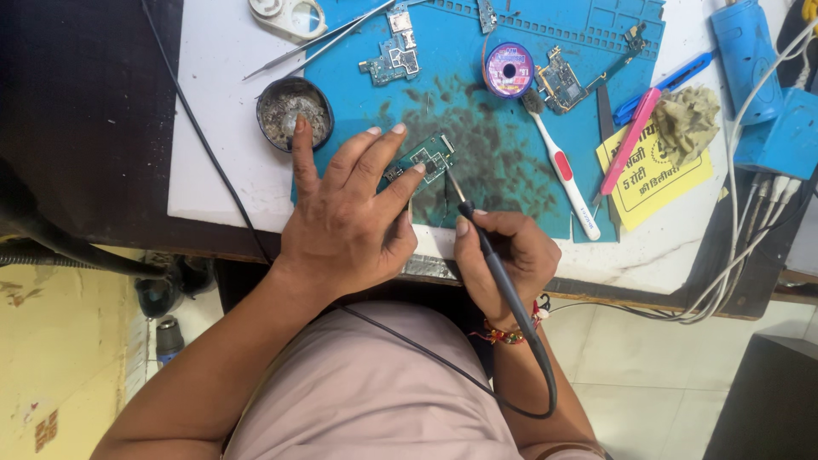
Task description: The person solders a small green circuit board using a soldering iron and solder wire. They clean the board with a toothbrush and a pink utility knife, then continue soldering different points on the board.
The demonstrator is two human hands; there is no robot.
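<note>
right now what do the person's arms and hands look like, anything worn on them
Both forearms are bare, with no sleeves and no gloves. The left hand shows no ring or band. The right hand has a red thread bracelet with gold-coloured beads at the wrist. Fingernails look short and unpainted.

A white bench (221, 128) carries a blue work mat (511, 170) across its middle, a round tin (294, 111) at the mat's left edge, and a yellow leaflet (656, 179) to the right.
</note>
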